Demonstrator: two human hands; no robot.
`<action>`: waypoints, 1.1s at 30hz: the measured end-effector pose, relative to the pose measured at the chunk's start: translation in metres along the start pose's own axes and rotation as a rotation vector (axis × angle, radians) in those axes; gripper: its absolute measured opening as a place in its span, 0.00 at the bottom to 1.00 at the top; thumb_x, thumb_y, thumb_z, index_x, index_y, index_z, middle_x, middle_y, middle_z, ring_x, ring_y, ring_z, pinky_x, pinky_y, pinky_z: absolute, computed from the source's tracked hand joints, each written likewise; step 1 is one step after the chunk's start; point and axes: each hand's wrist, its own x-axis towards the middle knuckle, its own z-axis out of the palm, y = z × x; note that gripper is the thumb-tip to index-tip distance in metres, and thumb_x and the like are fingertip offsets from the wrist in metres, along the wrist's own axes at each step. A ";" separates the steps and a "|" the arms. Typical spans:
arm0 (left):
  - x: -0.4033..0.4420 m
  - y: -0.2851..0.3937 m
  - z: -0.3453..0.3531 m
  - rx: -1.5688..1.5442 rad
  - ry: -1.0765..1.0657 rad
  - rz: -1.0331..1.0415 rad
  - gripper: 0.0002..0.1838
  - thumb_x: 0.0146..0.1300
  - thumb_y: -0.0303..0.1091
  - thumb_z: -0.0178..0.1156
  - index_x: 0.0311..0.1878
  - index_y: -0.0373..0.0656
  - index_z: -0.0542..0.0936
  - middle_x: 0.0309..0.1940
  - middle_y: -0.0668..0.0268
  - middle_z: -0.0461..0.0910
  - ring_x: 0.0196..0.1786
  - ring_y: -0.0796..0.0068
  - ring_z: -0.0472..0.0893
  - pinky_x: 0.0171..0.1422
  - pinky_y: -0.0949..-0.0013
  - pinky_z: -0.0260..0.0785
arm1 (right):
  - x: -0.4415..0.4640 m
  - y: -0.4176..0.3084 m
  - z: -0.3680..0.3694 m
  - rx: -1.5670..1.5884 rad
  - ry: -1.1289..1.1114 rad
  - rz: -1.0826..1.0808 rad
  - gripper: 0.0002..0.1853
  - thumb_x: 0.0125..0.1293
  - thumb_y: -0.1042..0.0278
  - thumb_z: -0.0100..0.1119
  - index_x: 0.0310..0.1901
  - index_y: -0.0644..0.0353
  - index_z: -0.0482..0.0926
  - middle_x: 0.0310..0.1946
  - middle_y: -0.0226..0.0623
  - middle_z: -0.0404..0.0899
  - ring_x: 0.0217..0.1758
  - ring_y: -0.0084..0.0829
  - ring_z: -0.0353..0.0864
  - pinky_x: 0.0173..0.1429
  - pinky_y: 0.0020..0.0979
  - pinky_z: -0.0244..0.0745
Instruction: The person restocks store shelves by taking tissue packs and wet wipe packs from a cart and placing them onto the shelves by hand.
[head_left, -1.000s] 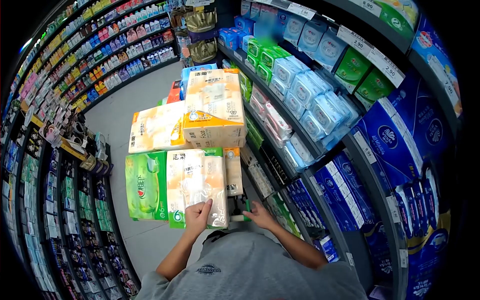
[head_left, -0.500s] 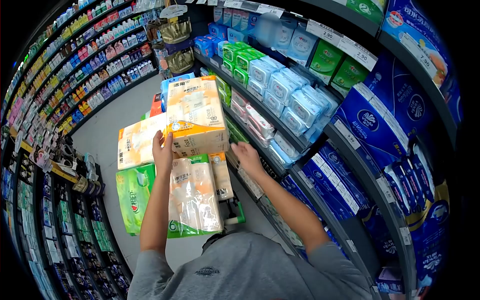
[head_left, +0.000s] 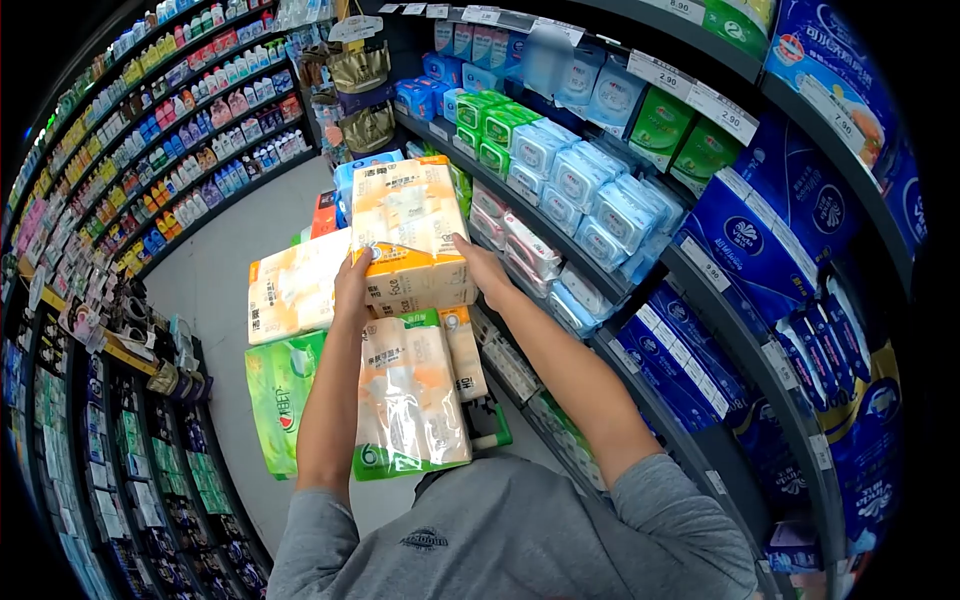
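Your left hand (head_left: 352, 285) touches the near left corner of the top pack (head_left: 410, 205); your right hand (head_left: 480, 268) touches its right side near the corner. Part of each hand is hidden, so you cannot tell whether either grips. The top pack sits toward the far edge of the pile (head_left: 295, 285). A green handle (head_left: 495, 438) projects beyond the pile's near right corner.

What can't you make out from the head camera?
Head view:
Underside of the topmost orange-white pack: hidden by its own top.
Part of the green pack: covered by the left forearm.
Palm of the right hand: hidden by its back.
Whatever the blurred patch covers: unreadable.
Labels on the far bottles: too small.
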 end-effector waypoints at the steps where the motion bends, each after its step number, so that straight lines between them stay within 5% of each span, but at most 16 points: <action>1: 0.000 0.000 0.001 -0.033 -0.009 0.000 0.24 0.66 0.41 0.55 0.60 0.37 0.70 0.47 0.59 0.77 0.48 0.67 0.78 0.51 0.65 0.71 | 0.000 0.001 0.001 0.003 0.012 -0.005 0.31 0.66 0.45 0.55 0.53 0.71 0.75 0.51 0.47 0.78 0.50 0.33 0.79 0.53 0.32 0.72; 7: 0.003 -0.002 -0.017 -0.139 -0.109 0.133 0.18 0.63 0.38 0.57 0.52 0.37 0.75 0.45 0.62 0.77 0.49 0.71 0.76 0.56 0.68 0.65 | -0.016 -0.004 0.014 0.151 -0.018 -0.023 0.26 0.66 0.50 0.56 0.53 0.67 0.77 0.46 0.40 0.81 0.46 0.29 0.80 0.51 0.29 0.73; 10: -0.022 0.012 -0.023 -0.170 -0.214 0.155 0.19 0.64 0.37 0.56 0.56 0.38 0.72 0.48 0.61 0.78 0.49 0.69 0.79 0.51 0.67 0.72 | -0.026 -0.001 0.013 0.177 0.069 -0.204 0.21 0.63 0.52 0.61 0.46 0.63 0.82 0.38 0.35 0.82 0.38 0.24 0.79 0.43 0.29 0.74; 13: -0.050 0.036 -0.021 -0.152 -0.187 0.276 0.26 0.65 0.34 0.56 0.63 0.33 0.65 0.51 0.56 0.75 0.53 0.68 0.77 0.56 0.65 0.70 | -0.064 -0.031 0.008 0.186 0.036 -0.316 0.19 0.62 0.56 0.63 0.46 0.64 0.81 0.36 0.29 0.81 0.38 0.18 0.76 0.43 0.23 0.69; 17: -0.079 0.059 -0.010 -0.258 -0.238 0.493 0.31 0.66 0.29 0.51 0.70 0.32 0.54 0.65 0.49 0.61 0.66 0.57 0.65 0.70 0.56 0.56 | -0.112 -0.073 -0.005 0.289 -0.127 -0.615 0.36 0.56 0.66 0.69 0.64 0.67 0.65 0.55 0.41 0.73 0.58 0.28 0.72 0.63 0.30 0.65; 20: -0.084 0.067 -0.002 -0.168 -0.345 0.535 0.39 0.61 0.37 0.56 0.72 0.34 0.51 0.66 0.50 0.59 0.66 0.55 0.65 0.70 0.57 0.57 | -0.130 -0.091 -0.021 0.132 -0.080 -0.730 0.53 0.49 0.62 0.74 0.70 0.67 0.49 0.65 0.46 0.61 0.68 0.34 0.62 0.71 0.34 0.57; 25: -0.043 0.033 -0.007 -0.214 -0.599 0.338 0.41 0.60 0.48 0.57 0.69 0.31 0.54 0.64 0.48 0.62 0.65 0.55 0.66 0.67 0.55 0.61 | -0.174 -0.101 -0.025 -0.245 0.129 -0.903 0.62 0.39 0.54 0.80 0.70 0.66 0.47 0.65 0.48 0.60 0.68 0.35 0.61 0.69 0.35 0.59; 33: -0.094 0.031 0.048 -0.208 -0.680 0.190 0.38 0.60 0.49 0.54 0.66 0.31 0.59 0.62 0.49 0.66 0.62 0.55 0.70 0.62 0.54 0.67 | -0.255 -0.094 -0.068 -0.196 0.252 -0.896 0.60 0.39 0.58 0.80 0.70 0.64 0.48 0.63 0.46 0.62 0.67 0.36 0.62 0.69 0.35 0.60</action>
